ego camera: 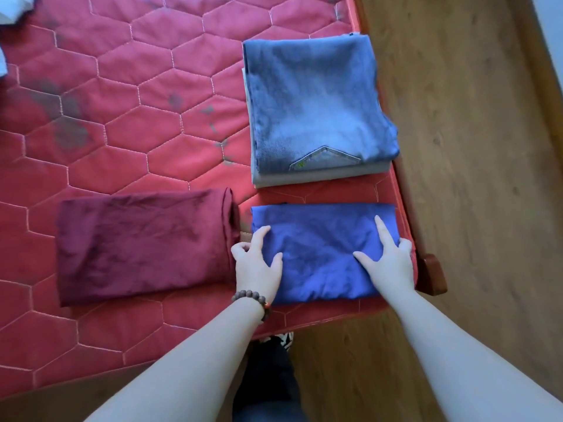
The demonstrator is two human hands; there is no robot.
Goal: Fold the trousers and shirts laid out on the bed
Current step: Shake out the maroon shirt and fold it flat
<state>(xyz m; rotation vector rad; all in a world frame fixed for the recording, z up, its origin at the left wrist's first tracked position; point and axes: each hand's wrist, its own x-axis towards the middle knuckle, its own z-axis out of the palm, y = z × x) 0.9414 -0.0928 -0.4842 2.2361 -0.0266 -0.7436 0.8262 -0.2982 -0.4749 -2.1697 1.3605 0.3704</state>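
Observation:
A folded blue shirt [320,245] lies near the bed's front right corner. My left hand [259,263] rests on its left edge with fingers spread, thumb on the cloth. My right hand [390,257] lies on its right edge, index finger stretched over the fabric. Left of it sits a folded maroon shirt [143,245], untouched. Behind the blue shirt, folded blue jeans [316,108] lie stacked on a folded grey garment [304,178].
The red quilted mattress [122,102] spreads to the left and back. White cloth [12,7] peeks in at the top left corner. A wooden bed frame corner [432,275] and wooden floor [472,147] lie to the right. My dark trouser leg [268,379] stands at the bed's edge.

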